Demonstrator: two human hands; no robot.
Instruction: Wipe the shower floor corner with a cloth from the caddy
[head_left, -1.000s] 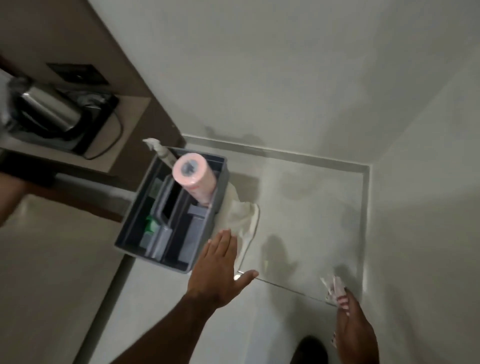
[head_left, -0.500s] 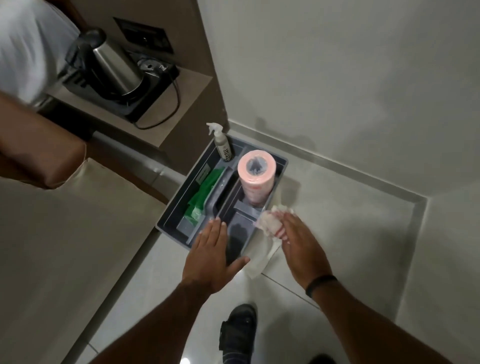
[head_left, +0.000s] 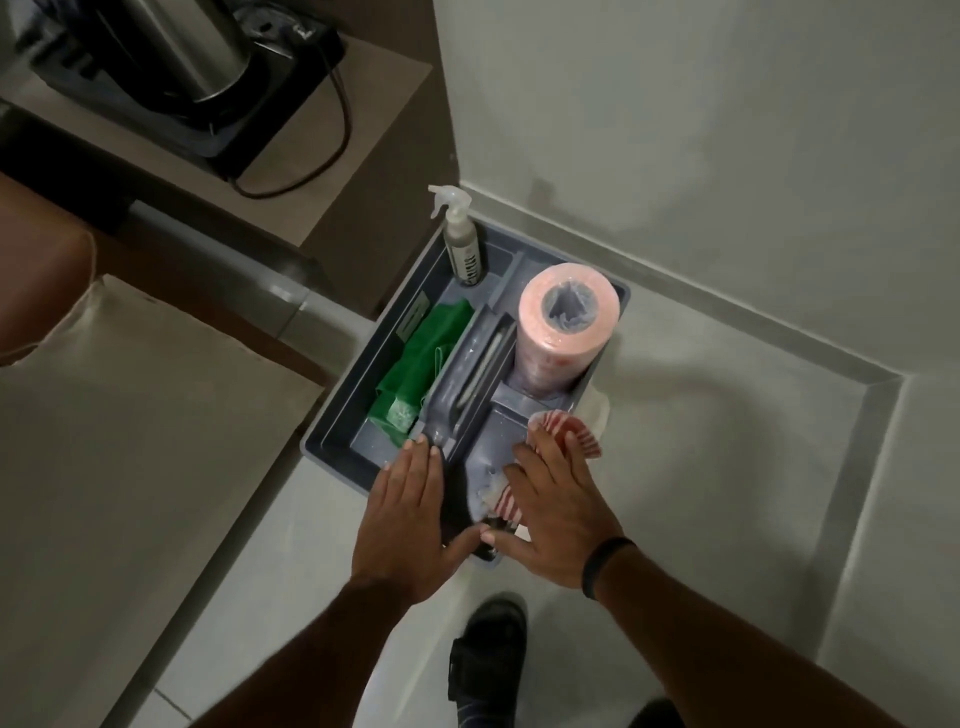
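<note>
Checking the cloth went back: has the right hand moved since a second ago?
Yes. The right hand left the floor by the right wall and now lies over the caddy, near corner, on the striped cloth.

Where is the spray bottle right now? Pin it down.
In the head view, the spray bottle stands upright in the far-left corner of the grey caddy, behind the green cloth and left of the pink roll.

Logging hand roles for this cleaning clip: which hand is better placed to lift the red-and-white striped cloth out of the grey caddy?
Right. The right hand lies flat on the red-and-white striped cloth in the grey plastic caddy's near compartment; the left hand rests open on the caddy's near rim, beside it.
</note>
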